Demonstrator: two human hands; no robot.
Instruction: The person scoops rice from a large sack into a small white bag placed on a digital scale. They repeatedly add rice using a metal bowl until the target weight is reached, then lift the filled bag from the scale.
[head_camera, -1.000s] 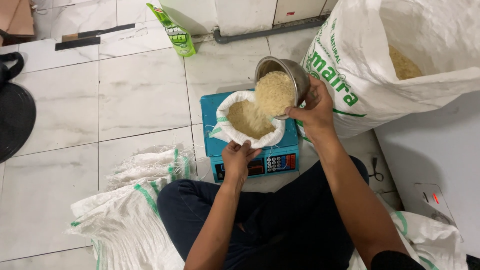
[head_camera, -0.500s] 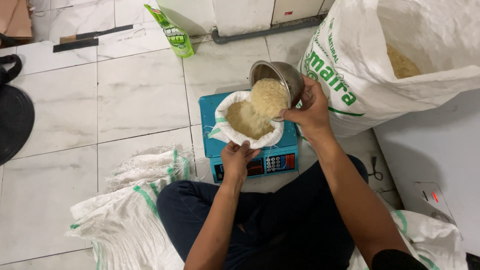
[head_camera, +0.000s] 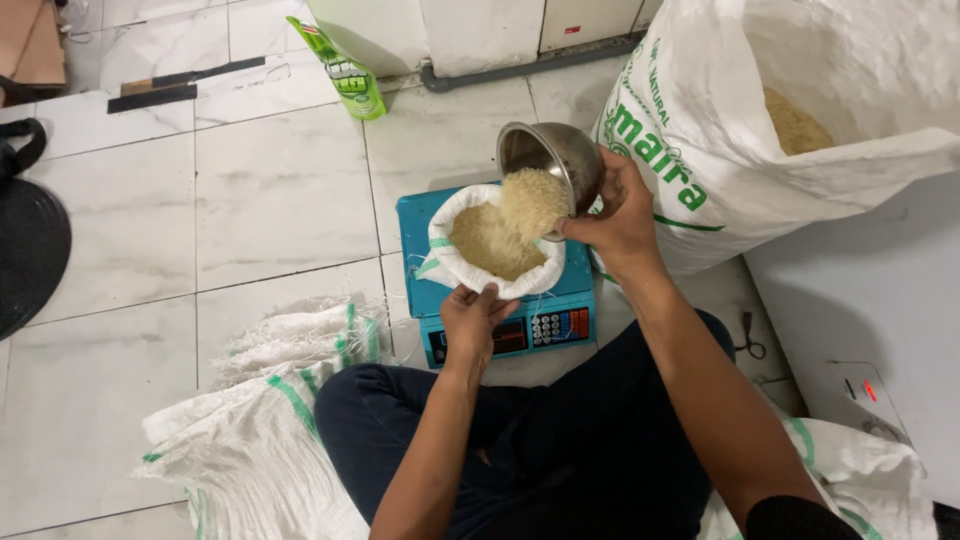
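Right hand (head_camera: 622, 222) grips the tilted steel bowl (head_camera: 552, 158), pouring rice (head_camera: 530, 200) into the small white sack (head_camera: 495, 245); left hand (head_camera: 475, 318) pinches its rim atop the blue scale (head_camera: 520, 320). Next calls for easing the tilt.

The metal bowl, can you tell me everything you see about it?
The metal bowl is round, shiny and silver-grey like steel. The right hand grips its rim and tips it steeply, so pale rice slides out into the small white sack standing on the blue scale. The big open sack stands just behind it.
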